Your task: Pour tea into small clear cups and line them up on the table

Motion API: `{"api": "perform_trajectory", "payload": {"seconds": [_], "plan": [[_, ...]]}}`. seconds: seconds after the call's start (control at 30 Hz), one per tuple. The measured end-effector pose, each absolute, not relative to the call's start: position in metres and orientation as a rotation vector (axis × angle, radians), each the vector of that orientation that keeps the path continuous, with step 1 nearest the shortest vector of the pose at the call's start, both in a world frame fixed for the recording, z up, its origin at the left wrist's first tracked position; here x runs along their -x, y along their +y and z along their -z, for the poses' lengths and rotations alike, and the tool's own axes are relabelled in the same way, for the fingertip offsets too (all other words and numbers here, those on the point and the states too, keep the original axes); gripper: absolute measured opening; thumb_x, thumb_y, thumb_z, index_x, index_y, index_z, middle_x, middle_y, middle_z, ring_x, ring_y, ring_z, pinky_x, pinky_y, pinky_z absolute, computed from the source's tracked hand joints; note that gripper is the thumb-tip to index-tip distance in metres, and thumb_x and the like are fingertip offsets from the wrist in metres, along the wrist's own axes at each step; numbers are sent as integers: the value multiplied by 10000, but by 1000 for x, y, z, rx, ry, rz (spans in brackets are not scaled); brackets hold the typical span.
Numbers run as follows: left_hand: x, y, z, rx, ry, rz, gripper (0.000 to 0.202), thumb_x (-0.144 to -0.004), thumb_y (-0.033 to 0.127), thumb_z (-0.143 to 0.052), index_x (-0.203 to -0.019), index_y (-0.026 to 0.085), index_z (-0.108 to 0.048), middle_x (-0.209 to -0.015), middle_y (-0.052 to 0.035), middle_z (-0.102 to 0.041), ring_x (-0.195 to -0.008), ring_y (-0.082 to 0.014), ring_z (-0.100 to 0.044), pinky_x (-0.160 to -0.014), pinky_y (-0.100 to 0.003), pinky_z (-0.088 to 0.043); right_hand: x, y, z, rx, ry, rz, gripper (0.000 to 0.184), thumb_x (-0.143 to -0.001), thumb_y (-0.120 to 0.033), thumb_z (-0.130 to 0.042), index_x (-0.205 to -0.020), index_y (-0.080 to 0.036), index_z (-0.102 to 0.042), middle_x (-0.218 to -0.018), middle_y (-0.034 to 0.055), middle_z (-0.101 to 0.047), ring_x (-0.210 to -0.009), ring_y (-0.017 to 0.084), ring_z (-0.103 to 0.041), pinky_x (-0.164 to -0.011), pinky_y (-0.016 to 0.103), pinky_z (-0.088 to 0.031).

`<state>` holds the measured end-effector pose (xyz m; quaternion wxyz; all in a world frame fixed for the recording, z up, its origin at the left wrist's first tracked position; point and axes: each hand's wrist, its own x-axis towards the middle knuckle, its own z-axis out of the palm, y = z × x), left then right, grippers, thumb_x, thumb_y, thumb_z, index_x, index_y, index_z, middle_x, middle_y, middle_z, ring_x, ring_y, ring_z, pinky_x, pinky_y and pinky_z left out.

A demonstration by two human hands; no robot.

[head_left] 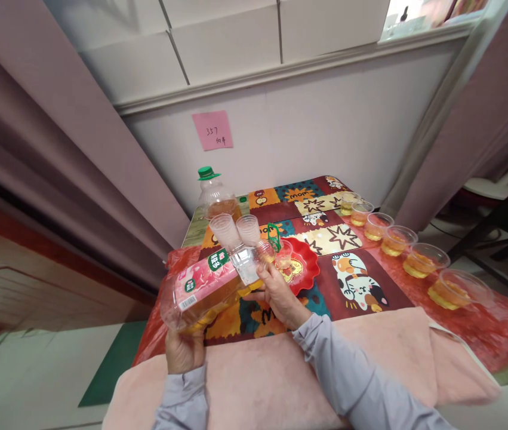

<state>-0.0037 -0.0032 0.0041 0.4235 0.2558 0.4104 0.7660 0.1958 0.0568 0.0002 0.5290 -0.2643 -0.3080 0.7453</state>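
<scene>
A large clear juice bottle (209,280) with a pink label and amber liquid lies tilted across both hands, its neck to the right. My left hand (185,351) is closed under its base end. My right hand (280,295) grips it near the neck end. A green plastic loop (274,237) shows at the neck. Close by the bottle's mouth, a clear plastic cup (285,254) stands in a red scalloped tray (311,266). Whether liquid is flowing I cannot tell. Stacks of clear cups (224,230) stand behind the bottle.
Several cups of amber liquid (394,242) line the table's right side on red plastic film (486,322). Another juice bottle (220,200) with a green cap stands at the back left. A pink cloth (254,382) covers the near edge. A wall (289,131) rises behind.
</scene>
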Motion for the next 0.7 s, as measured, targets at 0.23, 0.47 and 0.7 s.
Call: {"api": "perform_trajectory", "payload": {"seconds": [0.23, 0.47, 0.7], "plan": [[6, -4, -5, -607, 983, -1922, 636, -770, 391, -884, -1355, 236, -689, -1466, -124, -664, -1284, -375, -652, -874, -427, -664, -195, 58, 4, 614, -744, -1785, 648, -878, -619, -771, -1394, -298, -546, -1429, 71, -648, -1094, 248, -753, -732, 353, -707], [3, -3, -8, -619, 960, -1916, 632, -777, 404, -876, -1360, 250, -689, -1428, -117, -691, -1224, -367, -686, -848, -443, -669, -195, 57, 0, 625, -738, -1781, 632, -873, -623, -771, -1374, -303, -556, -1415, 70, -655, -1090, 254, -753, -737, 372, -709], [2, -4, -9, -595, 988, -1931, 636, -750, 430, -894, -1327, 243, -701, -1379, -94, -720, -1264, -360, -662, -859, -426, -674, -195, 57, 0, 636, -729, -1788, 668, -859, -628, -780, -1388, -291, -551, -1410, 75, -660, -1034, 246, -769, -724, 379, -711]]}}
